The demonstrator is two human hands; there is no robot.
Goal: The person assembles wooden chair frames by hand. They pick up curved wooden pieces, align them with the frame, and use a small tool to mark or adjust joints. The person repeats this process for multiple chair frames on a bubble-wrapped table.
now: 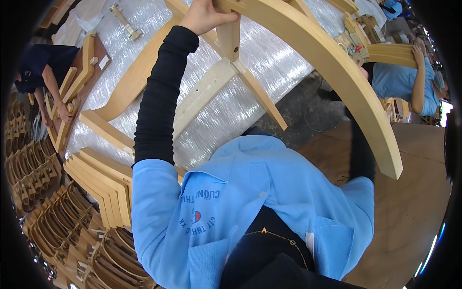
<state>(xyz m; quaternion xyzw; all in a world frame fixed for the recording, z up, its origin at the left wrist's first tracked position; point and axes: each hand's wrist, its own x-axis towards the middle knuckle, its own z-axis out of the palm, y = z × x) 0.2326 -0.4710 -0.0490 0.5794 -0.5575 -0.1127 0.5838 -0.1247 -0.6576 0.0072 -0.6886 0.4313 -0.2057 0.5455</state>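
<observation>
My left hand, on a black-sleeved arm, is closed around the top joint of a pale wooden chair frame at the upper edge of the view. From that joint a wide curved wooden rail sweeps down to the right, and straight legs and a flat slat spread below it. The frame is lifted over a work table covered in white bubble wrap. My right hand is hidden; only its black sleeve shows behind the curved rail.
A stack of flat wooden parts lies at the table's left end. Several curved chair frames are piled lower left. One person works at the left, another in blue at the right. A brown plywood surface lies right.
</observation>
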